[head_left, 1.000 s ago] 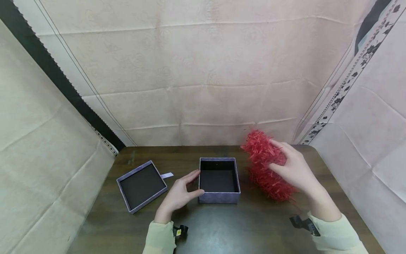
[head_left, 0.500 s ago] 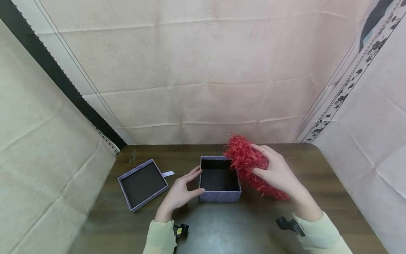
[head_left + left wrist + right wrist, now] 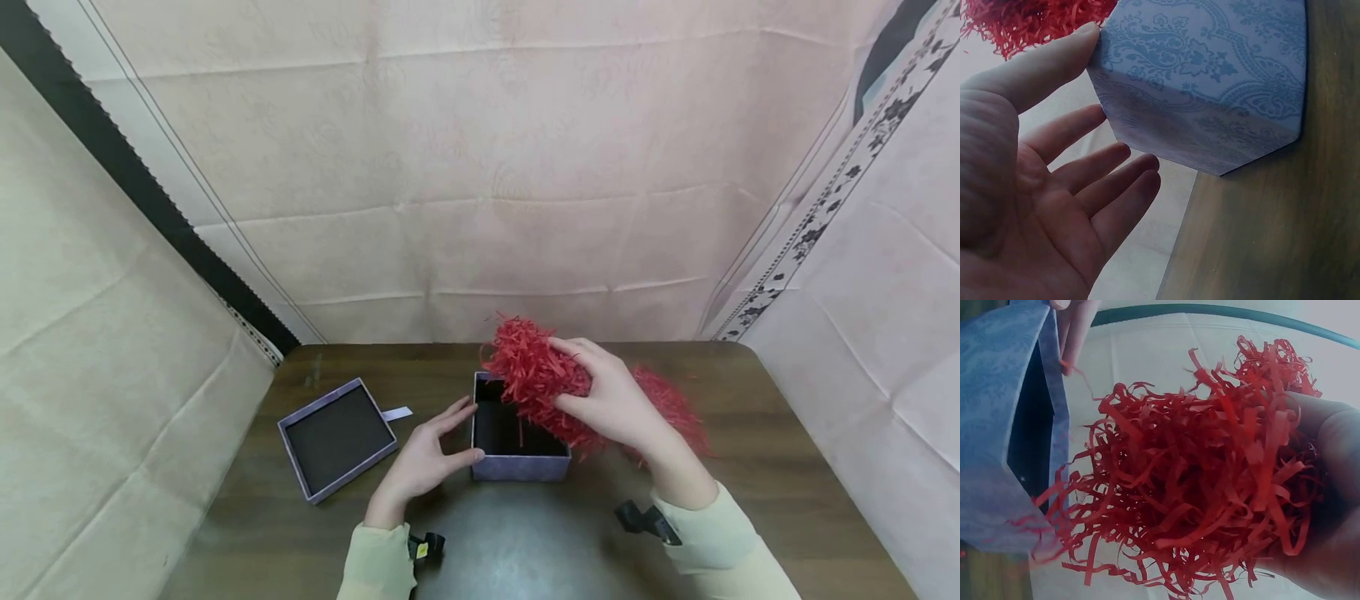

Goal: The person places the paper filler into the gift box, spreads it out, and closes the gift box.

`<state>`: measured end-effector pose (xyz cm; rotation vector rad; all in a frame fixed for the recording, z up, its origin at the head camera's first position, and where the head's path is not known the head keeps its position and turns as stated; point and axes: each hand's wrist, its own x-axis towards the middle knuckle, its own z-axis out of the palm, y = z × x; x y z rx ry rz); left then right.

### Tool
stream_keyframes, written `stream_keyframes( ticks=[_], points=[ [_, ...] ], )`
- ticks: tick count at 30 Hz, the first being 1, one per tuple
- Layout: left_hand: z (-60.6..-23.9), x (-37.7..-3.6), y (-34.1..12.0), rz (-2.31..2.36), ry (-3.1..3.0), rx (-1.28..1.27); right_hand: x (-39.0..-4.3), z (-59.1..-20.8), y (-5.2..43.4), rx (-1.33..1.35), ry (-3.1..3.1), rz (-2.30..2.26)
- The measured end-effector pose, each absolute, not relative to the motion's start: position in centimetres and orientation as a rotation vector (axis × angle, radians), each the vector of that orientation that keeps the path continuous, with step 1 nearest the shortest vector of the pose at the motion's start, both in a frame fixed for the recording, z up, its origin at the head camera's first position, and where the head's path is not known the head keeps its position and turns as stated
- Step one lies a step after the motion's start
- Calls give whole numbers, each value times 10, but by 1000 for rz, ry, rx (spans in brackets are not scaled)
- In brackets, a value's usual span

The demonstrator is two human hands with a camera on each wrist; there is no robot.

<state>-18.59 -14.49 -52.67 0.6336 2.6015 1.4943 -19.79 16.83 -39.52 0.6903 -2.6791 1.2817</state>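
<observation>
A lilac box (image 3: pixel 521 469) with a dark inside stands uncovered in mid-table. At its left side is my left hand (image 3: pixel 426 460), thumb at the near corner and fingers loosely straight. The left wrist view shows the patterned wall of this box (image 3: pixel 1210 69), with the thumb and fingertips right at its edges. My right hand (image 3: pixel 615 400) grips a bushy clump of red shredded paper (image 3: pixel 534 371), which hangs over the right part of the box and hides some of its rim. In the right wrist view, strands of the shredded paper (image 3: pixel 1185 469) reach the box opening.
Left of the box lies a matching shallow lid (image 3: pixel 341 437), dark inside up, with a pale ribbon tab (image 3: pixel 397 413). More red shredded paper (image 3: pixel 671 408) shows behind the right wrist. Pale cloth (image 3: pixel 480 167) hangs around the brown wooden table (image 3: pixel 247 533).
My right hand has moved left with the clump of shredded paper, from beside the box to over it. Some shredded paper now shows to the right. My left hand has stayed at the box.
</observation>
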Motion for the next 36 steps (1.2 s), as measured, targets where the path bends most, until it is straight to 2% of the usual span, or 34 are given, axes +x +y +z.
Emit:
stream_keyframes(
  ticks=[19, 29, 36],
  points=[
    [-527, -186, -145, 1482, 2611, 626, -223, -442, 145, 744, -2795, 1286],
    [-529, -186, -145, 1500, 2594, 575, -237, -463, 129, 930, -2967, 970],
    [-529, -187, -146, 1511, 2594, 573, -249, -471, 108, 923, -3075, 853]
  ],
)
